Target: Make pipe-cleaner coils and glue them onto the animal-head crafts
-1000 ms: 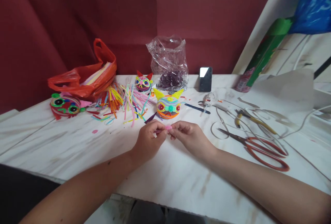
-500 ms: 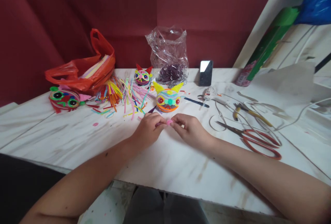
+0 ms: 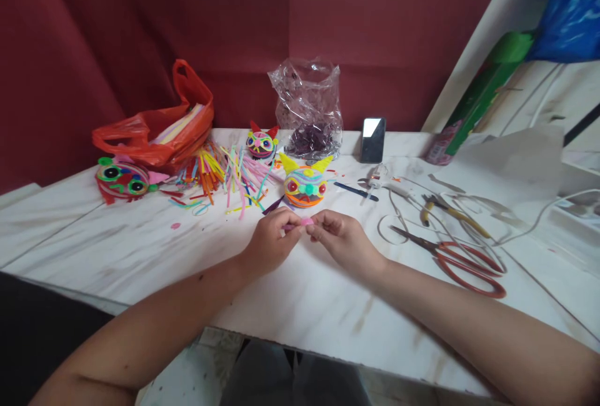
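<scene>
Between my two hands is a small pink piece (image 3: 307, 222), pinched from both sides above the marble-patterned table (image 3: 300, 306). My left hand (image 3: 273, 237) is closed on its left side, with a purple-pink strip showing between the fingers. Thumb and forefinger of my right hand (image 3: 344, 240) grip its right side. Just behind the hands sits a striped ball-shaped head (image 3: 305, 186) with yellow horns and red eyes. A smaller head with red horns (image 3: 261, 143) stands farther back.
At left are a red-green head (image 3: 122, 181), a red plastic bag (image 3: 154, 137) and cut colourful strips (image 3: 244, 178). Behind stand a clear bag (image 3: 309, 112) and a phone (image 3: 373, 140). Red-handled scissors (image 3: 471, 265), pliers (image 3: 457, 212) and a glue gun (image 3: 391, 184) lie right.
The camera view has shifted slightly, so the background sits lower. My hands stay together on the pink piece, with the left fingers slightly rearranged and more of the purple-pink strip showing.
</scene>
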Action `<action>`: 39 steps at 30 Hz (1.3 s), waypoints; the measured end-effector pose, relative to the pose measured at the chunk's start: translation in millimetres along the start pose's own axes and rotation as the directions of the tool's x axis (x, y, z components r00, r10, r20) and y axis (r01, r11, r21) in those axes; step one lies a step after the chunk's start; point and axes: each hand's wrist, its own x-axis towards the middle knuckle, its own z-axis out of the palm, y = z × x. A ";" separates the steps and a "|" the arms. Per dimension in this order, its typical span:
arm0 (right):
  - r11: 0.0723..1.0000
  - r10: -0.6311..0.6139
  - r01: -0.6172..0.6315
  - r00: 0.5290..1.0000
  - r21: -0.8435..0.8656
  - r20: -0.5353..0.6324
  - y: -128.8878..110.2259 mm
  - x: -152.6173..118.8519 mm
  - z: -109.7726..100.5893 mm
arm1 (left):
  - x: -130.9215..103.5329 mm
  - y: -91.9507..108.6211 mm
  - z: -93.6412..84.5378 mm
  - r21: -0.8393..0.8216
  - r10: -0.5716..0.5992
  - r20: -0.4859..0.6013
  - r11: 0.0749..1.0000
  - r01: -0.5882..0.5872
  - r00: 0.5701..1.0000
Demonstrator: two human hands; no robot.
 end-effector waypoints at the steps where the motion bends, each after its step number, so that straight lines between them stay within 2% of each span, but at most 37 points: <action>1: 1.000 -0.001 0.001 1.000 -0.014 -0.001 0.3 0.1 -0.5 | 0.0 -2.1 0.6 0.016 -0.016 0.022 1.000 0.015 1.000; 4: 0.999 0.018 -0.019 1.000 -0.050 -0.003 -1.1 1.8 -4.2 | 1.1 -8.9 -0.3 0.060 -0.043 0.056 0.997 0.039 0.998; 8: 0.996 0.051 -0.052 0.999 -0.079 -0.010 -4.4 3.6 -7.9 | 3.3 -12.2 -4.3 0.114 0.014 0.065 0.993 -0.022 0.998; 12: 0.995 0.048 -0.047 0.999 -0.090 0.010 -6.0 2.9 -7.8 | 5.3 -8.2 -7.1 0.086 0.047 0.081 0.995 -0.054 0.996; 15: 0.994 0.081 -0.080 0.997 -0.072 0.018 -6.9 3.1 -7.8 | 6.9 -6.7 -9.0 0.054 0.022 0.107 0.998 -0.028 0.994; 20: 0.986 0.167 -0.167 0.986 -0.008 0.021 -7.8 5.8 -9.2 | 7.1 -12.1 -9.9 0.030 -0.090 0.159 0.996 0.086 0.983; 23: 0.984 0.179 -0.180 0.984 0.021 0.026 -6.4 7.2 -9.6 | 5.2 -14.3 -9.0 0.033 0.018 0.114 0.999 -0.022 0.993; 26: 0.983 0.176 -0.178 0.984 0.040 0.034 -4.6 7.0 -8.7 | 3.4 -13.2 -8.7 0.144 0.165 0.062 0.974 -0.172 0.984; 28: 0.984 0.167 -0.169 0.985 0.049 0.043 -4.1 6.0 -7.6 | 3.1 -11.9 -8.8 0.211 0.202 0.063 0.955 -0.211 0.977; 30: 0.985 0.161 -0.164 0.985 0.047 0.053 -4.5 4.9 -6.4 | 3.7 -11.3 -8.6 0.234 0.197 0.081 0.949 -0.211 0.977; 35: 0.984 0.175 -0.175 0.982 0.005 0.065 -6.0 4.0 -6.0 | 5.7 -11.9 -8.6 0.141 0.072 0.135 0.986 -0.091 0.988; 37: 0.985 0.175 -0.175 0.982 -0.006 0.065 -6.1 4.4 -6.8 | 5.3 -11.5 -10.0 0.111 0.080 0.167 0.989 -0.099 0.983; 39: 0.985 0.171 -0.170 0.983 -0.012 0.068 -6.3 4.7 -7.4 | 4.4 -10.7 -11.8 0.113 0.136 0.185 0.981 -0.159 0.973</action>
